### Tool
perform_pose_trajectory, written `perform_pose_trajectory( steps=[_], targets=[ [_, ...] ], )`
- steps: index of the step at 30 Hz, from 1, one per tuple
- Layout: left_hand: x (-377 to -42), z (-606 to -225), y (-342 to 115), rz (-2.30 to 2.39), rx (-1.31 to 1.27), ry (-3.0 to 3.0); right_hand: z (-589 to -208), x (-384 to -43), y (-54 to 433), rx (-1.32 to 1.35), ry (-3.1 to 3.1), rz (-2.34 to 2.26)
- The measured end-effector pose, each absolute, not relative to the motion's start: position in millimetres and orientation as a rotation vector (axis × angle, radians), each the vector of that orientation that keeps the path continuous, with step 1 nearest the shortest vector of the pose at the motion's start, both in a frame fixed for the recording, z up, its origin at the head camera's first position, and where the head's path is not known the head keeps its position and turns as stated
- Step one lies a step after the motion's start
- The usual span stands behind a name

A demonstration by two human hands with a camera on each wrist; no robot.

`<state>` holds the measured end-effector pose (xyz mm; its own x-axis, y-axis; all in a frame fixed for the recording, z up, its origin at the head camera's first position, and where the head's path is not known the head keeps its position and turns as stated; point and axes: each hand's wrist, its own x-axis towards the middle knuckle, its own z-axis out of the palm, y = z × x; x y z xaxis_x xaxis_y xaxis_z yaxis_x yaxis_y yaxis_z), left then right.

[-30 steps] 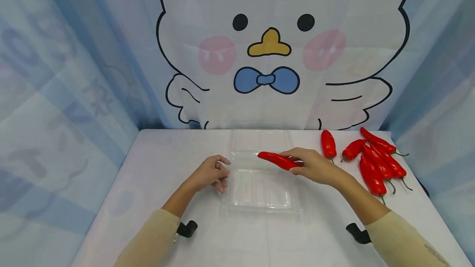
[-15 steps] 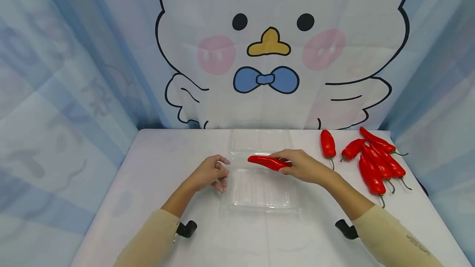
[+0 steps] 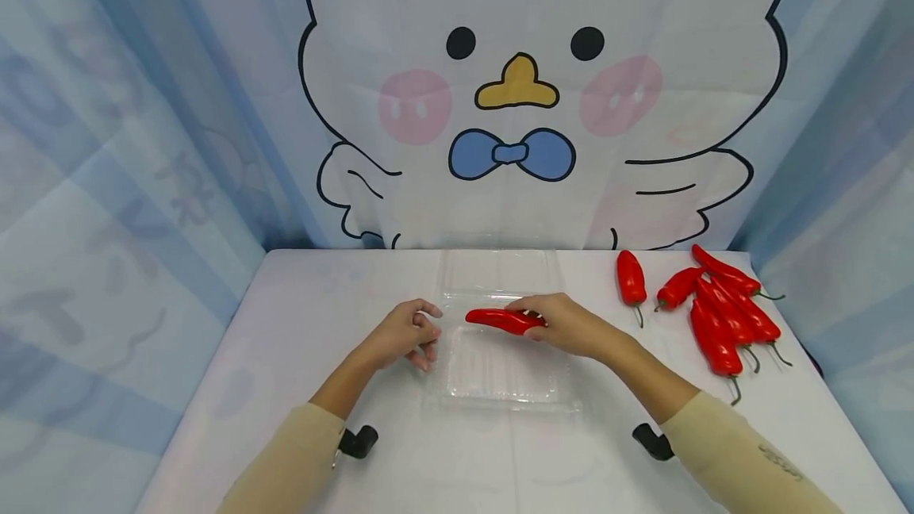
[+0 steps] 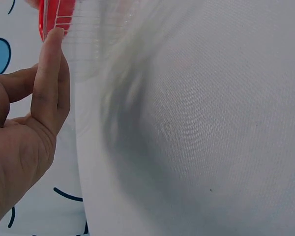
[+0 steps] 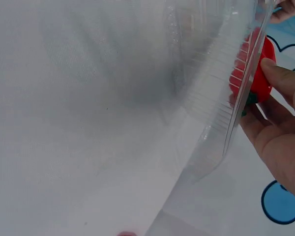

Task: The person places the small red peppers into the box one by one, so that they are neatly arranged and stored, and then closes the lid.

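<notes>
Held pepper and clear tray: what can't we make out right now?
Held pepper: stem end covered by the right hand in head view; cut off by the top edge in left wrist view.
Clear tray: cut off by the top edge in right wrist view.
Left hand: tray contact unclear in head view, plastic edge too faint.
Red sliver: cut off by the bottom edge, right wrist view.

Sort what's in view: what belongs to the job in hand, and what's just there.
Part of the job:
red pepper, held in the right hand
clear plastic box, beside the left hand
loose peppers at the right, probably

Just there:
cartoon curtain
white table, merely the work surface
</notes>
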<state>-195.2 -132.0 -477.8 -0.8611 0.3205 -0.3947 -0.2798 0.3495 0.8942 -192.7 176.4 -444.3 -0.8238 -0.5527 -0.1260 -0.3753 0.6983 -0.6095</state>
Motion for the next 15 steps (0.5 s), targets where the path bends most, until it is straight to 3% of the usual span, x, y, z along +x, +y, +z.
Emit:
perform_pose_trajectory(
  steps=[15],
  targets=[
    [-194.7, -476.6, -130.5, 1.549, 0.031, 2.093, -459.5, -189.2, 165.2, -0.747, 2.655, -0.756]
  ],
)
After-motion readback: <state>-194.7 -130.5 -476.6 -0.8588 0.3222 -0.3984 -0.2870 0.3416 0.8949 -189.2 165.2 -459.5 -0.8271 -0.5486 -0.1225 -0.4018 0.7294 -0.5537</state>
